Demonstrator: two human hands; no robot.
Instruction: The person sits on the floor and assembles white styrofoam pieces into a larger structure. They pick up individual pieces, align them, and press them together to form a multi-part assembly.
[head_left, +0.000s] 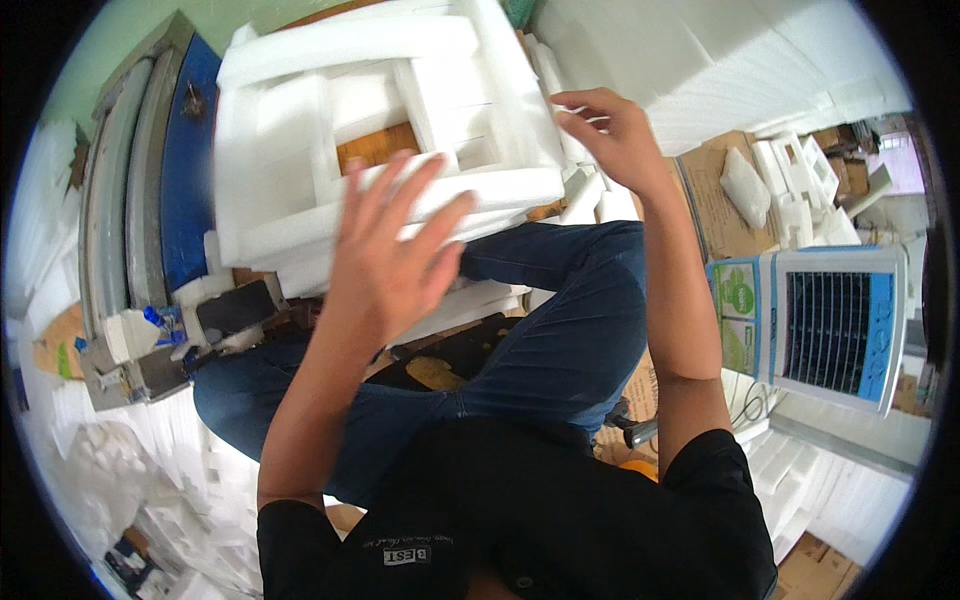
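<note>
The person's left hand (385,265) reaches over the near edge of the white foam frame (350,52), fingers spread; blur makes contact hard to judge. The right hand (618,140), bent inward, has loosely curled, parted fingers beside its right edge. The blocky, bar-divided frame lies beyond the jeans-clad legs (560,320).

Foam frame (420,95) before the person's legs (570,310), machine (145,180) to its left, air cooler (825,330) rightward.
</note>
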